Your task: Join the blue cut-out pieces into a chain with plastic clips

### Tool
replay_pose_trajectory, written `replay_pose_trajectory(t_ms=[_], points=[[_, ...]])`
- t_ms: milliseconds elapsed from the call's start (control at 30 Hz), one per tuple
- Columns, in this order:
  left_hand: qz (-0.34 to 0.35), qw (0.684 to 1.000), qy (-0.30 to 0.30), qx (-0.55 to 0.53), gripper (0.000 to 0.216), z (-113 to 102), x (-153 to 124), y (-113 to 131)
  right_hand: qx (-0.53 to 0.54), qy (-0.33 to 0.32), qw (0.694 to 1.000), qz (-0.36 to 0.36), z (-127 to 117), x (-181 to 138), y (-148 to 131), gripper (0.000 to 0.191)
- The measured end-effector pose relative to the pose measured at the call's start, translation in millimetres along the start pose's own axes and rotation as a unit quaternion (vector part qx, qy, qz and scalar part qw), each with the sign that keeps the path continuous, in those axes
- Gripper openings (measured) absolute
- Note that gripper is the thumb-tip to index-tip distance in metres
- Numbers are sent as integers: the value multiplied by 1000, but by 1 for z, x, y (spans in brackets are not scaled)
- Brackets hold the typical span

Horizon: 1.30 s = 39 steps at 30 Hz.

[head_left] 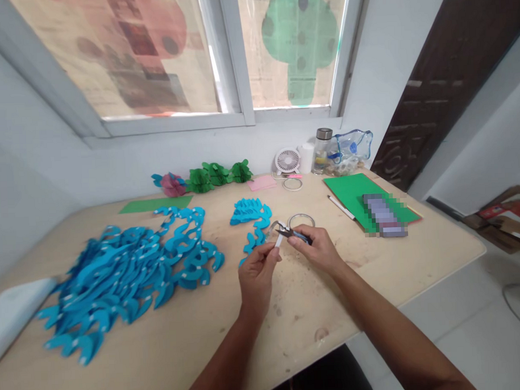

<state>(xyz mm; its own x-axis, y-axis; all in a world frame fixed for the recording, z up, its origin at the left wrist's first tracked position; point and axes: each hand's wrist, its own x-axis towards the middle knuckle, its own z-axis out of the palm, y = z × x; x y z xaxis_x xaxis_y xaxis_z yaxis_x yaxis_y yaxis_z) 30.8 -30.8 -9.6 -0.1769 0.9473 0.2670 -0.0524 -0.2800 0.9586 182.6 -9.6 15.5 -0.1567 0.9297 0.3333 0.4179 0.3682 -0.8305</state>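
Left hand pinched a white strip; right hand gripped pliers, tips at the strip, contact unclear. Step looked like nipping the strip; next move seemed to need a steady left pinch, controlled squeeze. Ring lay just beyond right hand, small blue paper bunch past left hand, big blue paper pile left of it on bench.

Bright daylight through the window, faint soft shadows on the table, slight blur, stretched edges, pixelated patch.
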Motion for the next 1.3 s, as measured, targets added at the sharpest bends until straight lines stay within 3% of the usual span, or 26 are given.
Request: replay_pose_trajectory(t_ms=[800,1300], points=[[-29,997,44,-61,18,1,0,0,-13,-43,999,-30,-2,-1,-3,29],[-26,998,37,-50,19,1,0,-2,-36,-20,998,-36,0,-1,-3,32]])
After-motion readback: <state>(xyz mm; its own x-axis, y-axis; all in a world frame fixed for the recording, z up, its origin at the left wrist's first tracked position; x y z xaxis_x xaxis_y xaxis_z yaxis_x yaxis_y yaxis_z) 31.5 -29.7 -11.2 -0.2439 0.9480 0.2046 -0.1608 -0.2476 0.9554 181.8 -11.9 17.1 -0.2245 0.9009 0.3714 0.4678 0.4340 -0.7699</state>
